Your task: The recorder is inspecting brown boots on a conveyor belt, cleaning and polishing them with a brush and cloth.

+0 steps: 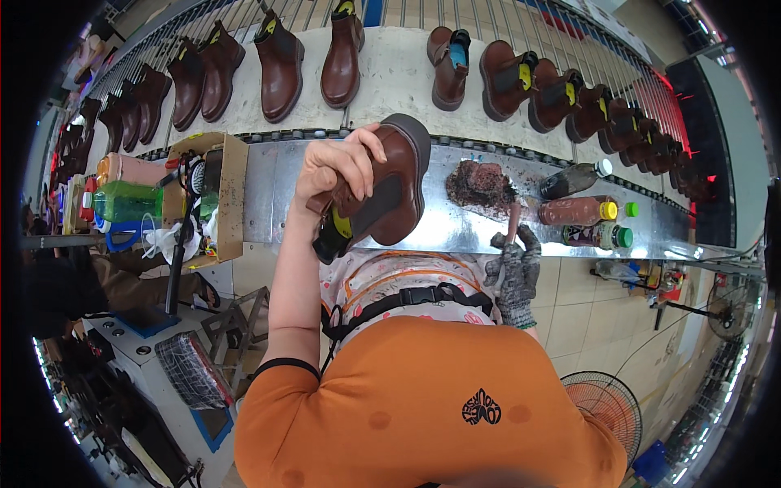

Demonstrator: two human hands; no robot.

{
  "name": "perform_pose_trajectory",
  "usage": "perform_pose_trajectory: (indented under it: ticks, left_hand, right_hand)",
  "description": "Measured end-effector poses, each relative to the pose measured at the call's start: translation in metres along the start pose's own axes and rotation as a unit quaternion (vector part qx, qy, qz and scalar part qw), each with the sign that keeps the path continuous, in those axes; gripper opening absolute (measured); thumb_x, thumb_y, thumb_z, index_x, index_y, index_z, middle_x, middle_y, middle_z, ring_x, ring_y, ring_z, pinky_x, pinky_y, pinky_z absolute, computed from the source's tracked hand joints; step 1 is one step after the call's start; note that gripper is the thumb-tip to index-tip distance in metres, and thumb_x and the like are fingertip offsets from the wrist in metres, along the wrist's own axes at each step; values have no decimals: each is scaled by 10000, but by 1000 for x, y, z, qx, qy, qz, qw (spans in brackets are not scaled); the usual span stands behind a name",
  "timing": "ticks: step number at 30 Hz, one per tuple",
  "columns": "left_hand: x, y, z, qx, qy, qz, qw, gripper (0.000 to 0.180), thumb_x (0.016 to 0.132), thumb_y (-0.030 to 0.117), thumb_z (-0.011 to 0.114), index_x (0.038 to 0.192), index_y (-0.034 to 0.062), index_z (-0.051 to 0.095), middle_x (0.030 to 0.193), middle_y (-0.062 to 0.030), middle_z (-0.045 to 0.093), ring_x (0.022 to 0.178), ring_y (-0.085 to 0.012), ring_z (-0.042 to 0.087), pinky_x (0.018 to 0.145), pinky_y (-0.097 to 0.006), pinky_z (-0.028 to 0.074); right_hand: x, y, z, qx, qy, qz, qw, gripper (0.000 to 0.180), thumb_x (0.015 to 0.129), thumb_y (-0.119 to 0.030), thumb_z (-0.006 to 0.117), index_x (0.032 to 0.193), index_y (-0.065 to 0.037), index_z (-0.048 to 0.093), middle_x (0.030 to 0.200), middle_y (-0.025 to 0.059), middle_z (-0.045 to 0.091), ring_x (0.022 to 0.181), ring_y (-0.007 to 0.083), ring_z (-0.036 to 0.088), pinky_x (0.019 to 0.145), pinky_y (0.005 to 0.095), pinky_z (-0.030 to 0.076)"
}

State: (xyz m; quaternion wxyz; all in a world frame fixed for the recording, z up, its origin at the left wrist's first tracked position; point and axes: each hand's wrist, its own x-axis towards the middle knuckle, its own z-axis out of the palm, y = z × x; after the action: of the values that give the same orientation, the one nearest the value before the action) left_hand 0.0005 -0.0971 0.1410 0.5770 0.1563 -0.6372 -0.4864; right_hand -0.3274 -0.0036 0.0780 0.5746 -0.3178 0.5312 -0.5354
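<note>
My left hand (346,167) is closed round the shaft of a brown leather ankle boot (394,175) with dark elastic side panels. The boot is tilted over the metal bench, its dark sole turned up and to the right, its opening pointing down-left. A yellow patch shows inside the opening. At the bench's front edge, my right hand (517,272) wears a grey knit glove. Between its fingers is a slim pinkish-brown handle (513,221); what is at its far end is unclear. Just beyond lies a crumbly dark-red, stained lump (482,185), perhaps a sponge or cloth.
Rows of brown boots (342,61) stand on a pale conveyor (399,77) behind the metal bench (439,232). Bottles (573,211) lie on the right. A cardboard box (233,195) with tools and a green bottle (130,201) are left. A fan (606,407) stands lower right.
</note>
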Motion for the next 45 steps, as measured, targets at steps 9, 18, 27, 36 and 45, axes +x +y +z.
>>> perform_pose_trajectory:
  ticks: [9, 18, 27, 36, 45]
  left_hand:
    - [3, 5, 19, -12, -26, -29, 999, 505, 679, 562, 662, 525, 81, 638, 572, -35, 606, 791, -220, 569, 1023, -445, 223]
    - [5, 2, 24, -21, -34, -26, 999, 501, 667, 577, 689, 525, 99, 639, 574, -13, 605, 798, -208, 575, 1021, -460, 230]
    - [4, 2, 22, -34, -36, -35, 998, 500, 659, 584, 690, 531, 103, 644, 573, -15, 604, 805, -211, 575, 1026, -463, 216]
    - [1, -1, 23, -36, -24, -21, 999, 511, 662, 599, 679, 531, 107, 646, 574, -16, 604, 802, -212, 580, 1027, -466, 216]
    - [-1, -1, 16, -36, -20, -30, 999, 562, 669, 639, 651, 531, 94, 645, 574, -23, 603, 798, -218, 579, 1026, -456, 227]
  right_hand:
    - [21, -71, 2, 149, -239, 161, 946, 568, 764, -106, 682, 1270, -67, 427, 1111, 137, 560, 791, 140, 593, 540, 224, 529]
    - [25, -154, 47, -482, -390, -261, 740, 455, 772, -55, 575, 1222, -75, 506, 1207, 153, 519, 1117, 344, 501, 947, 384, 396]
    - [25, -162, 64, -527, -417, -289, 682, 433, 780, -26, 604, 1205, -82, 535, 1191, 154, 552, 1150, 322, 508, 979, 381, 388]
    - [35, -159, 68, -484, -451, -274, 698, 498, 753, -11, 544, 1244, -83, 505, 1216, 121, 546, 1151, 321, 498, 995, 394, 370]
    - [47, -169, 78, -447, -493, -253, 702, 437, 811, -258, 559, 1213, -88, 551, 1193, 137, 556, 1107, 330, 517, 975, 408, 368]
